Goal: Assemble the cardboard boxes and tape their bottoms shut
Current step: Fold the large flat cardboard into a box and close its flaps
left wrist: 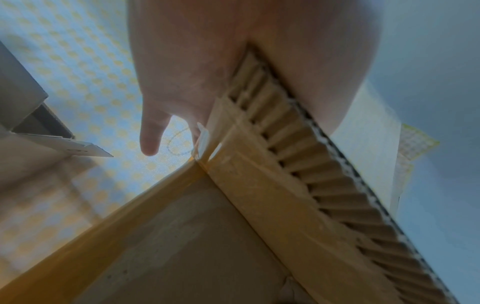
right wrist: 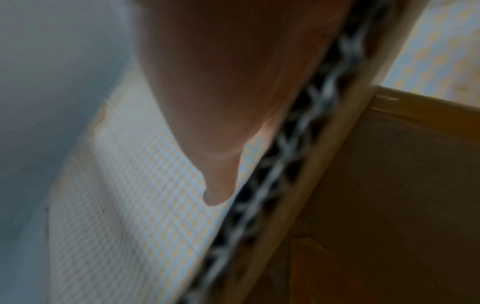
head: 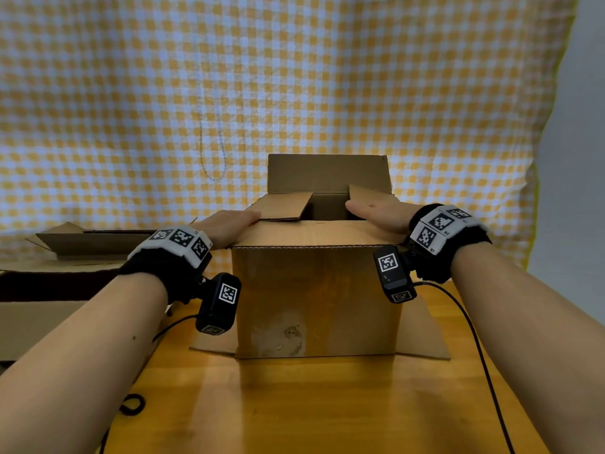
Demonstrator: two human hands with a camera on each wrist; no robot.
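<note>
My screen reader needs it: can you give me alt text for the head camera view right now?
Both hands press flat on the flaps of an upright cardboard box on a wooden table: the left hand on the near flap, the right hand on the right flap. The far flap stands upright; flattened cardboard lies at left.

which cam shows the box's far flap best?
Head view: the far flap stands upright behind both side flaps, whole outline visible. Left wrist shows only the near flap's corrugated edge and a box corner; right wrist is blurred, edge only.
</note>
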